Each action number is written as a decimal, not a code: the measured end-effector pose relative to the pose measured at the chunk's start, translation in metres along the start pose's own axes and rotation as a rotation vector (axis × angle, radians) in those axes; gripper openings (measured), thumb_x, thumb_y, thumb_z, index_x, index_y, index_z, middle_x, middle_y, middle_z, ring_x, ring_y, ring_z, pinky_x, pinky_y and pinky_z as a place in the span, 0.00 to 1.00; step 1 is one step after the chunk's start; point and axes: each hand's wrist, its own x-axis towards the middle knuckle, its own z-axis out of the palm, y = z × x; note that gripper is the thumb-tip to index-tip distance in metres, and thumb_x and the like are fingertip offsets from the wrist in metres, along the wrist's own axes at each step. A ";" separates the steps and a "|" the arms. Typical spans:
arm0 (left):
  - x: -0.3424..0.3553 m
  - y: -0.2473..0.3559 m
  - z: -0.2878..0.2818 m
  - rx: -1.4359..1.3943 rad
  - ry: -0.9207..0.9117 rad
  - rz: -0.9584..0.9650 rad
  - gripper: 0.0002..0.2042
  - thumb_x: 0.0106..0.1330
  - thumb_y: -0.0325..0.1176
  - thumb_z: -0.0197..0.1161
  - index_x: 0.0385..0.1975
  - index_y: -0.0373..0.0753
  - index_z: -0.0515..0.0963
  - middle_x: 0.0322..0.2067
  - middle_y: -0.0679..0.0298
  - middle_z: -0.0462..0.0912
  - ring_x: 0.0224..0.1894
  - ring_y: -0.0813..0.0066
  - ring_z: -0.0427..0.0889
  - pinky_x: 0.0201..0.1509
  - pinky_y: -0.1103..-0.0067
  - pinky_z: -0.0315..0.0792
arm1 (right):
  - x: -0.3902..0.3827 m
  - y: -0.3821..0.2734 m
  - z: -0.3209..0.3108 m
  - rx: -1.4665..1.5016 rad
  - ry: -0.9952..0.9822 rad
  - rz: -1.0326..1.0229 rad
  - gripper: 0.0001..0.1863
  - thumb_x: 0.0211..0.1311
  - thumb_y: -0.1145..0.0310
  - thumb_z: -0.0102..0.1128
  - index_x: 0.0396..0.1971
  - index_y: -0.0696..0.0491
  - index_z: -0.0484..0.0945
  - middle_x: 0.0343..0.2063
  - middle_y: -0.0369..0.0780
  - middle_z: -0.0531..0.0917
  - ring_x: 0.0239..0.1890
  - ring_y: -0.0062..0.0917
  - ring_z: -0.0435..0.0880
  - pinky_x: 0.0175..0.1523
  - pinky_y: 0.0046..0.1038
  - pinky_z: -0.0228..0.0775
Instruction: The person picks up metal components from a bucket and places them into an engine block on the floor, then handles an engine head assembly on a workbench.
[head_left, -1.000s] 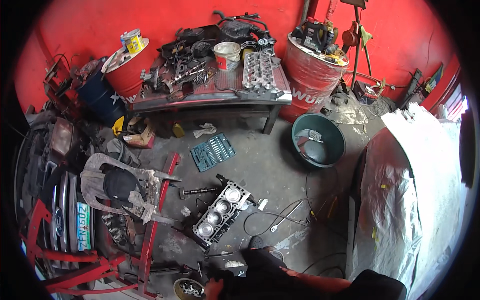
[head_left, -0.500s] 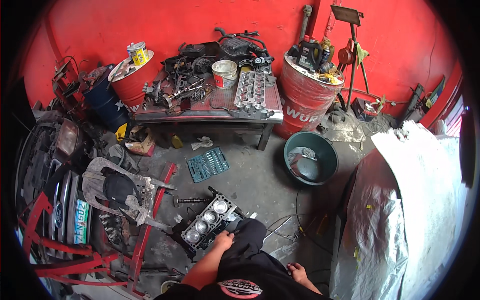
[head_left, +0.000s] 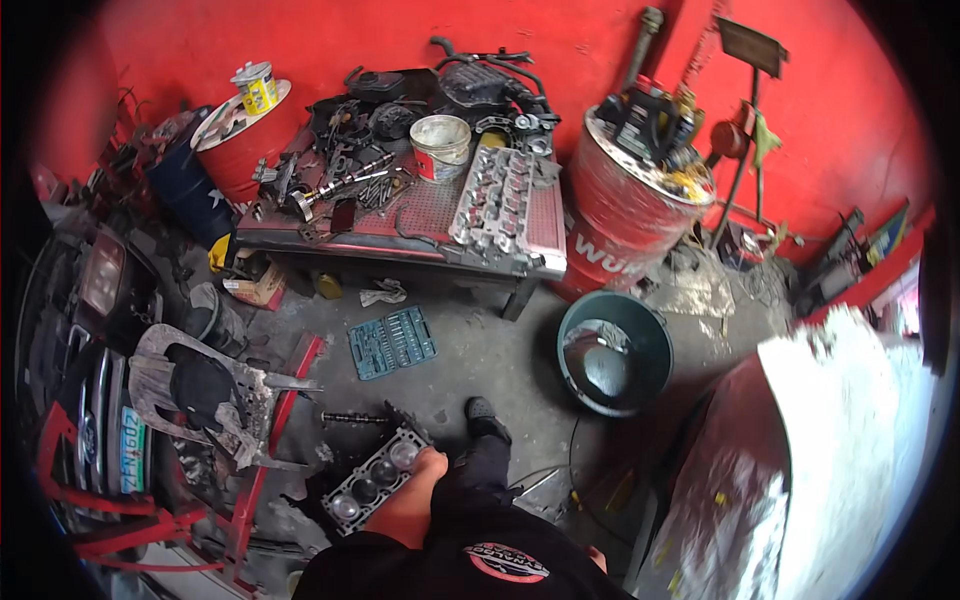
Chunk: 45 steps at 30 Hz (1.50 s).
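The engine block (head_left: 365,485), with its row of cylinder bores facing up, lies on the floor in front of me, a camshaft (head_left: 350,418) just behind it. My left hand (head_left: 428,465) hangs over the block's right end, beside my dark-trousered leg and clog (head_left: 480,412); whether it touches the block or holds anything, I cannot tell. Only a sliver of my right hand (head_left: 596,556) shows past my black shirt. An open teal socket case (head_left: 392,342) lies farther forward on the floor.
A metal bench (head_left: 390,240) carries engine parts, a cylinder head (head_left: 490,200) and a bucket, between red drums (head_left: 605,235). A green tub (head_left: 615,355) stands right, beside a sheet-covered vehicle (head_left: 810,430). Left are a plastic chair (head_left: 150,370), red frame (head_left: 110,550) and vehicle front (head_left: 90,300).
One foot has stepped forward beside the engine block. My left hand has swung forward and up, and my right hand has slipped mostly behind my body. The view has tilted and shifted.
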 end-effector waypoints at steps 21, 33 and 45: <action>0.132 0.332 -0.220 -1.928 0.008 -0.068 0.09 0.66 0.40 0.57 0.41 0.47 0.71 0.21 0.63 0.79 0.16 0.75 0.77 0.13 0.80 0.67 | 0.223 -0.588 0.067 -0.768 -0.514 -0.847 0.12 0.62 0.70 0.56 0.43 0.58 0.77 0.38 0.42 0.82 0.44 0.25 0.80 0.50 0.27 0.70; 0.175 0.400 -0.240 -1.469 0.540 -0.295 0.15 0.62 0.35 0.54 0.42 0.29 0.68 0.38 0.38 0.79 0.45 0.42 0.78 0.49 0.57 0.70 | 0.434 -0.796 0.147 -0.740 -0.679 -0.675 0.14 0.63 0.67 0.53 0.46 0.55 0.74 0.37 0.34 0.78 0.33 0.18 0.76 0.31 0.20 0.68; 0.167 0.420 -0.239 -1.355 0.589 -0.373 0.16 0.69 0.41 0.46 0.38 0.31 0.69 0.37 0.39 0.79 0.44 0.39 0.77 0.49 0.56 0.69 | 0.478 -0.827 0.168 -0.898 -0.803 -0.561 0.12 0.65 0.66 0.50 0.44 0.53 0.74 0.37 0.34 0.79 0.33 0.20 0.79 0.30 0.20 0.67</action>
